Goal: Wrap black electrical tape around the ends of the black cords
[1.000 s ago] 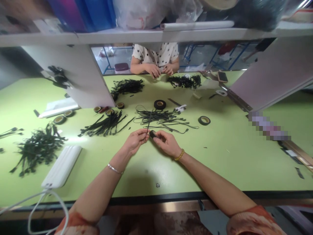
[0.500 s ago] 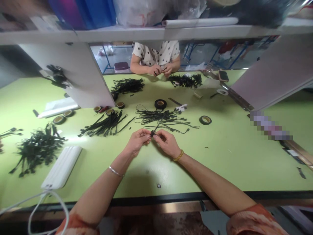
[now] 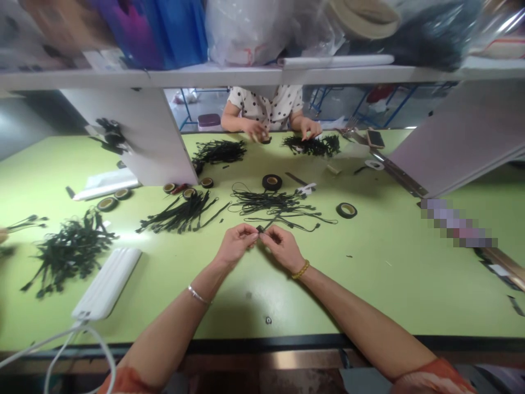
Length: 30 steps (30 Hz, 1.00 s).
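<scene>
Between my fingertips, above the green table, is the end of a thin black cable [image 3: 260, 230] with a small dark connector-like piece. My left hand [image 3: 237, 244] pinches it from the left. From the other side my right hand [image 3: 284, 249] pinches it too, so the hands nearly touch. The cable runs away toward a loose pile of black cables [image 3: 270, 201] just beyond my hands. A roll of black tape [image 3: 272, 182] lies behind that pile, and another tape roll [image 3: 346, 210] lies to its right. Fine detail at the fingertips is too small to make out.
Left of my hands lie a bundle of black cables [image 3: 180, 213], a larger heap [image 3: 74, 243] and a white power strip [image 3: 107, 283]. A co-worker [image 3: 264, 112] sits opposite, with cable bundles in front. A shelf [image 3: 254, 76] crosses above; a white partition [image 3: 143, 137] stands left.
The view has tilted up slightly. My hands still pinch the cable end. Across the table, the co-worker's hands have moved apart, one now reaching to the right-hand bundle.
</scene>
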Each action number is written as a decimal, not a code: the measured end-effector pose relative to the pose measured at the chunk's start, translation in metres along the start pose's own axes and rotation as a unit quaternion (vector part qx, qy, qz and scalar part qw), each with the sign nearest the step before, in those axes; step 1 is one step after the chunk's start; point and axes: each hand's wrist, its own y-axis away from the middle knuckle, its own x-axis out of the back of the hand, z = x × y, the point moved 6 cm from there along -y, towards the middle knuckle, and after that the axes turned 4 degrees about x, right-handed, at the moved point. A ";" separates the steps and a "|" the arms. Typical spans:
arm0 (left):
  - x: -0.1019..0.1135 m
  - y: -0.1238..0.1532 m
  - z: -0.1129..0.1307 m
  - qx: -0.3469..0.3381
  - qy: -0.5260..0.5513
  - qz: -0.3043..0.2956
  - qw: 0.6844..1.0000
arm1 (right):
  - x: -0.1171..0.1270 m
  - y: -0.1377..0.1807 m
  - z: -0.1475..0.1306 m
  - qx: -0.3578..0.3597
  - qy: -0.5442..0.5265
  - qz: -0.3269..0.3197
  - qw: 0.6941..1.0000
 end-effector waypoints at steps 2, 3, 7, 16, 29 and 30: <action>-0.001 0.001 0.002 -0.020 0.001 0.003 1.000 | -0.001 0.000 0.000 -0.006 -0.004 -0.001 1.000; -0.001 0.002 0.003 -0.032 0.002 0.005 0.999 | -0.001 0.000 -0.001 -0.008 -0.007 0.000 1.000; -0.003 0.005 0.014 -0.092 -0.068 0.015 0.993 | -0.001 0.001 -0.003 -0.015 -0.024 0.002 1.000; 0.004 0.006 0.020 -0.133 -0.200 0.047 0.970 | 0.002 0.003 -0.006 0.020 -0.002 -0.005 1.000; -0.001 0.008 0.014 -0.130 -0.229 0.083 0.961 | 0.000 0.004 -0.001 -0.025 -0.074 0.000 0.997; -0.002 0.008 0.015 -0.131 -0.227 0.074 0.962 | 0.001 0.003 0.004 -0.066 -0.138 0.011 0.988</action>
